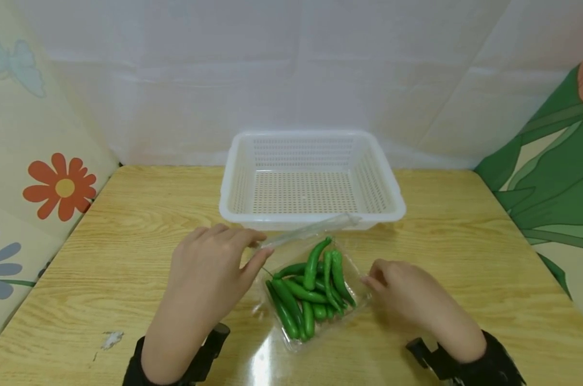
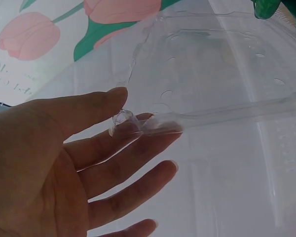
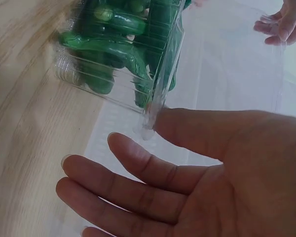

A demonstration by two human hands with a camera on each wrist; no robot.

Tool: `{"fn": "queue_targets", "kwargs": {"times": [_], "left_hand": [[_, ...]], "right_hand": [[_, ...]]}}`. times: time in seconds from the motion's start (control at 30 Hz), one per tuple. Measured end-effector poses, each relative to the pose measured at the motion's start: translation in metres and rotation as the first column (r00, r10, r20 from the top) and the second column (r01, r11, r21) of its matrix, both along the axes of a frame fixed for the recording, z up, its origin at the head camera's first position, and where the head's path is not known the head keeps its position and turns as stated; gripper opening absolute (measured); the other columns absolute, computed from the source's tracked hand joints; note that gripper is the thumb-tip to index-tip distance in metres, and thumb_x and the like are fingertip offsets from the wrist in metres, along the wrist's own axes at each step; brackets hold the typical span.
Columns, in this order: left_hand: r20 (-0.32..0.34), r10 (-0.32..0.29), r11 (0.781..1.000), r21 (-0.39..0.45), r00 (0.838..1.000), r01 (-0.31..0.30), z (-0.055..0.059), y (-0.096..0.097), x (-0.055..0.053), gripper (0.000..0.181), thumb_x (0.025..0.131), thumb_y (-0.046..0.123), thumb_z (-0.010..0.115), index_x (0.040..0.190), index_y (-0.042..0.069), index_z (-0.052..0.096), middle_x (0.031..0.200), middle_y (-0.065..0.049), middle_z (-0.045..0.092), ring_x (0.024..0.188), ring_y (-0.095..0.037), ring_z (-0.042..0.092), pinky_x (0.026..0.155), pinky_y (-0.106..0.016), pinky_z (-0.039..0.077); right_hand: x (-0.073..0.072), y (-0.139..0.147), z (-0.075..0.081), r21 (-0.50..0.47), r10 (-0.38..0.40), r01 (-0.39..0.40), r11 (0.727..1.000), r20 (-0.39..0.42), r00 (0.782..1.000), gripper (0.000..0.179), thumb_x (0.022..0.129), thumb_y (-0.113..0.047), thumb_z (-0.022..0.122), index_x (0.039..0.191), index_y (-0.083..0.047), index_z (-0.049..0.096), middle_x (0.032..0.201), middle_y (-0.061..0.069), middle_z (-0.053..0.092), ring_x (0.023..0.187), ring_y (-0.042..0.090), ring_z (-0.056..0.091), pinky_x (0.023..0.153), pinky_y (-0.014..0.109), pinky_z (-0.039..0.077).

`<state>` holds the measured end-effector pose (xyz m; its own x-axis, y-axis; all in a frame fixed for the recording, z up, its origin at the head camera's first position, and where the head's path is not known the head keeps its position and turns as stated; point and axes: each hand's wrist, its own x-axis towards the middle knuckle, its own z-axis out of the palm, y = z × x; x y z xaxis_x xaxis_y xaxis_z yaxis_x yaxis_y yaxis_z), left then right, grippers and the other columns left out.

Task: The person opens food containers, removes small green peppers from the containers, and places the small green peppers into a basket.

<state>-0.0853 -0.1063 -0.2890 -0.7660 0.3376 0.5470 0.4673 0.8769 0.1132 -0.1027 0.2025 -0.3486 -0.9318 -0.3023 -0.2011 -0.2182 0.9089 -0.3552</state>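
Green chili peppers (image 1: 312, 265) lie heaped in a clear plastic box (image 1: 293, 346) at the front middle of the table. Its hinged lid (image 1: 315, 229) stands raised on the far side, also seen in the left wrist view as a see-through lid (image 2: 212, 59). My left hand (image 1: 206, 268) holds a corner of that lid between thumb and forefingers, its other fingers spread. At the box's right corner is my right hand (image 1: 409, 292); the right wrist view shows its thumb (image 3: 187, 128) against the corner, index finger just below, other fingers loosely extended.
Behind the box stands a white perforated plastic basket (image 1: 310, 217) on the wood-grain table (image 1: 465, 230). A white cloth (image 1: 296, 64) hangs at the back. Printed floral panels (image 1: 26, 134) border the sides. A worn patch (image 1: 111, 339) marks the tabletop at the left front.
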Motion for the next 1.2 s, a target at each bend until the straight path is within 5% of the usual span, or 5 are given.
{"fn": "queue_targets", "kwargs": {"times": [0.27,0.7,1.0,1.2], "left_hand": [[-0.024,-0.028,1.0,-0.006,0.999,0.028,0.0,0.001,0.003,0.028,0.085,0.04,0.078,0.101,0.018,0.077,0.085,0.006,0.074,0.069,-0.016,0.066,0.06,-0.03,0.05],[-0.075,-0.074,0.997,-0.03,0.994,0.072,-0.006,0.002,0.019,0.026,0.09,0.041,0.069,0.092,0.017,0.078,0.084,0.005,0.074,0.072,-0.018,0.067,0.066,-0.034,0.053],[-0.108,-0.004,0.998,0.06,0.994,0.01,-0.014,-0.006,0.031,0.051,0.103,0.048,0.04,0.092,0.013,0.076,0.075,0.009,0.069,0.064,-0.013,0.059,0.058,-0.032,0.049],[-0.074,0.04,0.997,0.068,0.996,-0.035,-0.019,-0.018,0.04,0.052,0.103,0.048,0.039,0.086,0.015,0.075,0.071,0.01,0.065,0.06,-0.009,0.053,0.051,-0.028,0.045]], "right_hand": [[-0.004,0.006,-0.002,-0.024,0.007,-0.007,1.0,-0.01,1.0,0.03,0.1,-0.028,0.059,0.076,-0.012,0.061,0.064,-0.004,0.051,0.054,0.011,0.044,0.05,0.026,0.038],[-0.01,0.007,-0.002,-0.063,-0.019,0.015,0.998,-0.061,0.998,0.024,0.098,-0.028,0.063,0.082,-0.011,0.066,0.063,-0.005,0.051,0.056,0.01,0.046,0.052,0.028,0.041],[-0.015,0.006,-0.005,-0.131,-0.059,0.053,0.99,-0.046,0.997,0.024,0.098,-0.029,0.062,0.091,-0.008,0.07,0.073,-0.004,0.06,0.064,0.011,0.052,0.059,0.031,0.047],[-0.019,0.006,-0.008,-0.163,-0.083,0.074,0.984,-0.046,0.995,0.029,0.101,-0.031,0.058,0.092,-0.007,0.069,0.069,-0.002,0.054,0.06,0.013,0.048,0.054,0.029,0.042]]}}
